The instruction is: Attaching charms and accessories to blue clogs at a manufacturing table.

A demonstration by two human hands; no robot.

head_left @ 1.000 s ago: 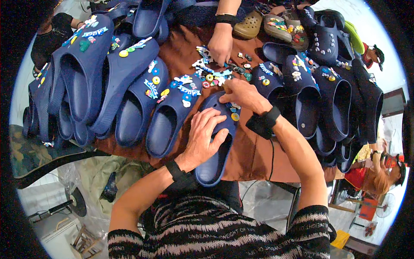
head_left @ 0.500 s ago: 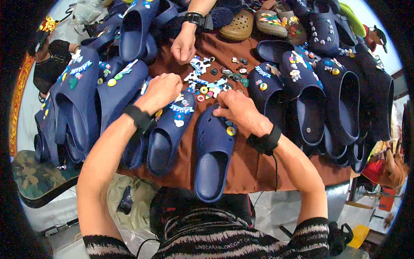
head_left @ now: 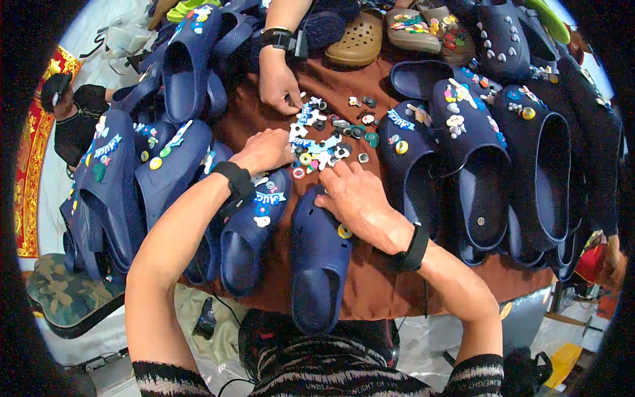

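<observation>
A navy clog [head_left: 319, 257] lies in front of me on the brown tablecloth [head_left: 377, 291], with a yellow charm [head_left: 344, 231] on its upper. My right hand [head_left: 354, 195] rests on the toe of that clog, fingers bent down onto it. My left hand [head_left: 266, 151] reaches over a decorated navy clog [head_left: 254, 221] to the pile of small coloured charms [head_left: 329, 135]; its fingertips are hidden, so what they pinch cannot be seen. Both wrists wear black bands.
Another person's hand [head_left: 279, 83] picks at the charms from the far side. Rows of navy clogs [head_left: 483, 165] crowd the right and left [head_left: 126, 178] of the table. Tan clogs [head_left: 360, 40] lie at the back.
My left hand has moved right from the decorated clogs to the charm pile. My right hand stays on the toe of the clog in front of me. The view has shifted slightly.
</observation>
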